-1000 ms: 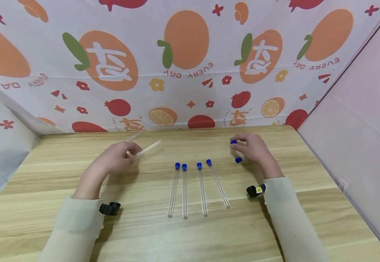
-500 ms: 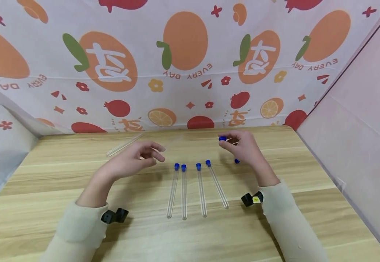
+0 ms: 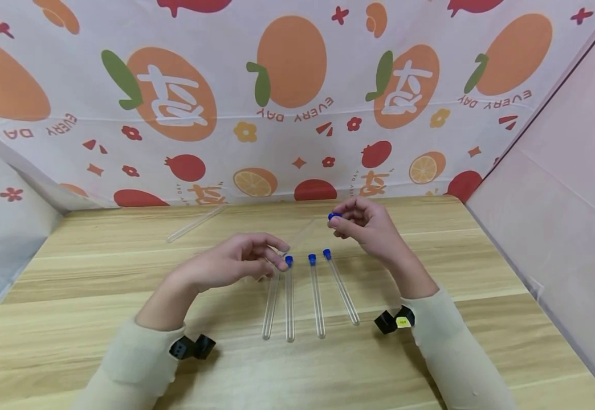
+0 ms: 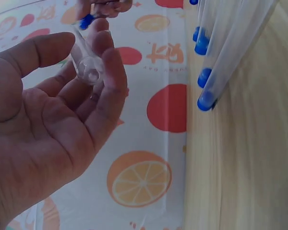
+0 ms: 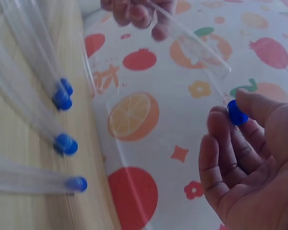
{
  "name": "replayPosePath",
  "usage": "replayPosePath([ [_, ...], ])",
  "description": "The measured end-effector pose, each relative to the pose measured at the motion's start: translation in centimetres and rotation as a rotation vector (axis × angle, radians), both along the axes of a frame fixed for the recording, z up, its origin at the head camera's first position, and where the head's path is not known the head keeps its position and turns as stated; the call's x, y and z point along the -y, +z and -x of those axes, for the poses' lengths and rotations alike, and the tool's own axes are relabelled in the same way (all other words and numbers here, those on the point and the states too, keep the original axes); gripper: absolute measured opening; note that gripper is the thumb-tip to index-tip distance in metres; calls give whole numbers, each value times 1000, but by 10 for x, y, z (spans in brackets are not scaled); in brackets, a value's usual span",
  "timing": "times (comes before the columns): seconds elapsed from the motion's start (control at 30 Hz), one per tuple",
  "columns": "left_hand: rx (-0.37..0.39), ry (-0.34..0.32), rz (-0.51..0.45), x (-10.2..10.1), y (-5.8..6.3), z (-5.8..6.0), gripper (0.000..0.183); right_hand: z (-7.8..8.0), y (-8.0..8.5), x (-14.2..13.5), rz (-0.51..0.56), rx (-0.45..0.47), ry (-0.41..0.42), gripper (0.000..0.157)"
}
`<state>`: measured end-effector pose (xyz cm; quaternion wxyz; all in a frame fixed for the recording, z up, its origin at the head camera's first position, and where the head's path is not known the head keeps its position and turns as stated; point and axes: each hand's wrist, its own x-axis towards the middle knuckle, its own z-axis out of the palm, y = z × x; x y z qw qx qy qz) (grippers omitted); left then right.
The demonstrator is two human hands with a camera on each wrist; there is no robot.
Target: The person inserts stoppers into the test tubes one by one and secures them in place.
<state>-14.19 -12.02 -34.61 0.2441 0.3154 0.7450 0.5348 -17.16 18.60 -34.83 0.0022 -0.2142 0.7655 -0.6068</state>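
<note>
My left hand (image 3: 238,261) pinches a clear, uncapped test tube (image 3: 301,234) between thumb and fingers, above the table. The tube's rounded end (image 4: 90,72) sits at the fingertips in the left wrist view, and its far end (image 5: 222,66) points toward the other hand in the right wrist view. Between thumb and fingertips, my right hand (image 3: 369,228) pinches a blue cap (image 5: 237,113). Cap and tube are close but apart. Below the hands lie several test tubes (image 3: 317,302) with blue caps, side by side; the left hand covers the top of the leftmost one.
Another uncapped test tube (image 3: 195,224) lies at the back left of the wooden table (image 3: 482,319). A fruit-print cloth (image 3: 287,142) rises behind the table's back edge, and a pale wall (image 3: 559,188) borders its right side.
My left hand has picked up the test tube and carried it right. My right hand has moved left with the blue cap, and the loose cap on the table is now hidden behind it.
</note>
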Motion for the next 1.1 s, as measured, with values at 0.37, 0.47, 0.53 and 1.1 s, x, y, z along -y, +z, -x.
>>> replayPosePath([
  [0.37,144,-35,-73,-7,-1,-4,40,-8,4,6,37,-43,87,19],
  [0.47,160,-32,-78,-8,-2,-4,41,-7,4,7,30,-38,83,19],
  [0.53,175,-29,-85,-9,-2,-4,40,-7,4,7,28,-37,82,19],
  [1.1,192,72,-137,-28,2,-22,38,-13,3,9,108,-69,34,28],
])
